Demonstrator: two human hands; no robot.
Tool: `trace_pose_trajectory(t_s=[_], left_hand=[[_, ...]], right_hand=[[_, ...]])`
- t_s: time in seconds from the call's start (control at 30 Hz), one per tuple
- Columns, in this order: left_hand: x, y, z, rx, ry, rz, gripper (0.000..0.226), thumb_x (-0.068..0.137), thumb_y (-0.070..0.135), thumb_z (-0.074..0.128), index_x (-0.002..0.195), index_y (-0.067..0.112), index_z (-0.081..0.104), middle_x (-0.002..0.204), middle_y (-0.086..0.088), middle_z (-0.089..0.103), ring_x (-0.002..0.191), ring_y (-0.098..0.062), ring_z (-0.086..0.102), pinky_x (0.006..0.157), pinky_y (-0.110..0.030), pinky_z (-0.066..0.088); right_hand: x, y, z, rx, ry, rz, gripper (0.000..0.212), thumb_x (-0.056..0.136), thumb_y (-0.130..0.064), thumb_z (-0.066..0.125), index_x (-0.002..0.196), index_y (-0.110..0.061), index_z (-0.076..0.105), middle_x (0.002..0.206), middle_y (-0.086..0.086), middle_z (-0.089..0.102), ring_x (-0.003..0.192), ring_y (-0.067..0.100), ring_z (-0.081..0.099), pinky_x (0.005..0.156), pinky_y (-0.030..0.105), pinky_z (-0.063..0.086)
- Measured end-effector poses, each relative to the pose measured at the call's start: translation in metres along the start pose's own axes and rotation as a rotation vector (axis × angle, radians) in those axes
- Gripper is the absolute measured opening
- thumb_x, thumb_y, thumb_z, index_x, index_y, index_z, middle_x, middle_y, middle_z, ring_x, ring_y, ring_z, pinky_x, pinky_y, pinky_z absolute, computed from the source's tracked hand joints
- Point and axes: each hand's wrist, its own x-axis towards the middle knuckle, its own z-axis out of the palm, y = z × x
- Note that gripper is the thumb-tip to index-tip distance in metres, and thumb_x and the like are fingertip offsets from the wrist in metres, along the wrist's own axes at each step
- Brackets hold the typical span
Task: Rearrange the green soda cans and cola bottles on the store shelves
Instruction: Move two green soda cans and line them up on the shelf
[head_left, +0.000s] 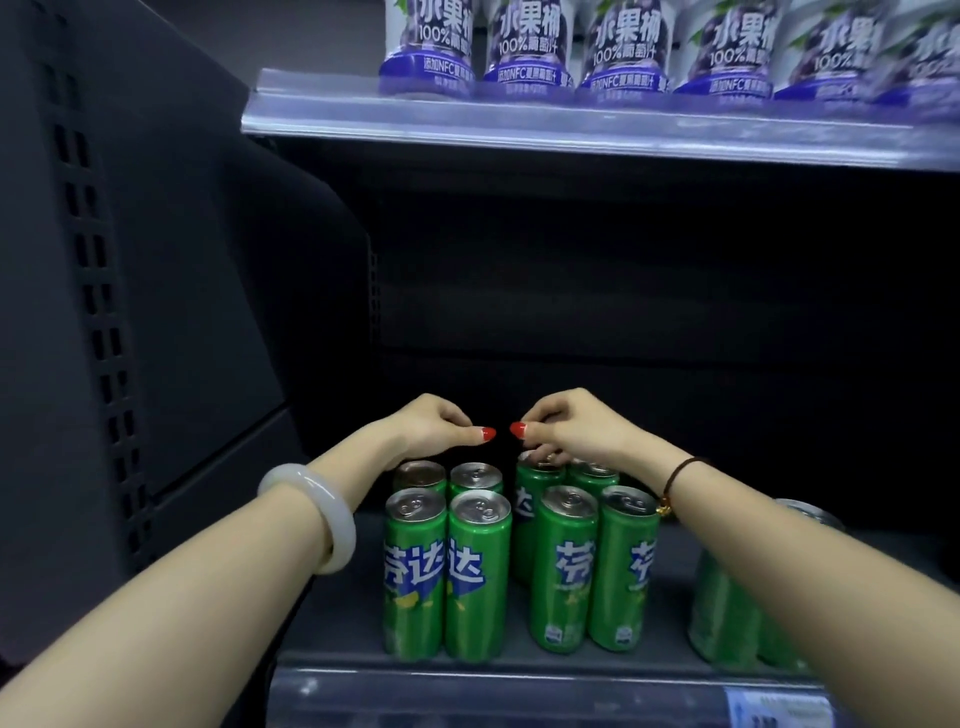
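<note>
A person stands at a dark store shelf and reaches both bare arms in over a lower shelf (672, 613) of tall, slim green soda cans (478, 571).

The cans stand upright in two tight clusters of four, two in front and two behind, with a narrow gap between the clusters. More green cans (727, 623) stand apart to the right, partly hidden by the right forearm.

The left hand (441, 426) hovers behind the left cluster. Its fingers curl inward and its thumb points toward the other hand. Whether it holds anything cannot be told, since the cans hide the fingertips.

The right hand (566, 426) mirrors it over the right cluster. Its curled fingers (545, 457) come down on the top of the rear can (537, 470) and appear to grip its rim. The two thumbs nearly meet but do not touch.

A pale bangle (311, 514) sits on the left wrist and a dark cord bracelet (675, 478) on the right.

The upper shelf (519, 119) carries a row of white and purple juice bottles (524, 47).

The task looks partly done. Eight cans are already grouped neatly near the front edge, though the clusters are not yet joined into one block. The cans at the right have yet to be brought in. No cola bottles are in view, so that part seems to remain.
</note>
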Motion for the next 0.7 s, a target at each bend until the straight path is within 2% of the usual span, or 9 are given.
trace_pose_trajectory(t_s=[0.07,0.17,0.23,0.37,0.47,0.6,0.7], left_hand=[[0.006,0.010,0.007,0.017,-0.012,0.019,0.048,0.076,0.046,0.073,0.111,0.012,0.069,0.110,-0.005,0.067,0.106,-0.020,0.061,0.089,-0.030,0.049],[0.011,0.023,0.020,0.048,-0.063,0.040,0.051,0.077,0.045,0.073,0.116,0.013,0.066,0.115,-0.004,0.065,0.109,-0.019,0.060,0.087,-0.028,0.047],[0.012,0.030,0.029,0.059,-0.119,0.063,0.049,0.078,0.042,0.072,0.117,0.014,0.066,0.114,-0.002,0.064,0.109,-0.016,0.058,0.090,-0.028,0.048],[0.011,0.041,0.043,0.081,-0.204,0.115,0.049,0.076,0.039,0.075,0.119,0.016,0.064,0.114,0.000,0.062,0.110,-0.015,0.058,0.092,-0.025,0.046],[0.008,0.046,0.048,0.080,-0.214,0.143,0.045,0.077,0.035,0.076,0.116,0.016,0.065,0.110,0.000,0.065,0.106,-0.014,0.060,0.088,-0.023,0.044],[0.001,0.055,0.048,0.098,-0.215,0.167,0.037,0.078,0.031,0.075,0.111,0.015,0.069,0.109,0.000,0.068,0.103,-0.012,0.061,0.086,-0.022,0.044],[-0.005,0.060,0.051,0.094,-0.219,0.183,0.030,0.078,0.029,0.076,0.104,0.014,0.072,0.100,0.001,0.070,0.100,-0.013,0.063,0.087,-0.022,0.046]], right_hand=[[-0.005,0.009,-0.013,-0.010,0.052,0.012,0.017,0.087,-0.029,0.068,0.094,-0.014,0.067,0.088,0.011,0.072,0.081,0.017,0.069,0.074,0.034,0.055],[-0.012,0.020,-0.026,-0.063,0.077,0.041,0.022,0.085,-0.030,0.069,0.098,-0.012,0.069,0.087,0.005,0.070,0.077,0.011,0.063,0.068,0.023,0.051],[-0.016,0.026,-0.032,-0.074,0.069,0.059,0.021,0.085,-0.028,0.070,0.099,-0.012,0.069,0.089,0.003,0.070,0.077,0.010,0.063,0.070,0.022,0.050],[-0.026,0.039,-0.044,-0.105,0.023,0.096,0.020,0.084,-0.025,0.071,0.102,-0.015,0.067,0.098,0.003,0.070,0.091,0.013,0.065,0.075,0.019,0.051],[-0.033,0.044,-0.047,-0.121,0.020,0.097,0.021,0.084,-0.024,0.071,0.103,-0.016,0.067,0.103,0.003,0.070,0.097,0.014,0.065,0.078,0.018,0.050],[-0.042,0.044,-0.050,-0.112,0.033,0.096,0.020,0.082,-0.027,0.072,0.100,-0.018,0.067,0.094,-0.005,0.068,0.091,0.008,0.063,0.071,0.016,0.048],[-0.047,0.046,-0.051,-0.124,0.051,0.079,0.020,0.082,-0.027,0.073,0.099,-0.018,0.067,0.093,-0.005,0.068,0.092,0.010,0.064,0.080,0.022,0.050]])
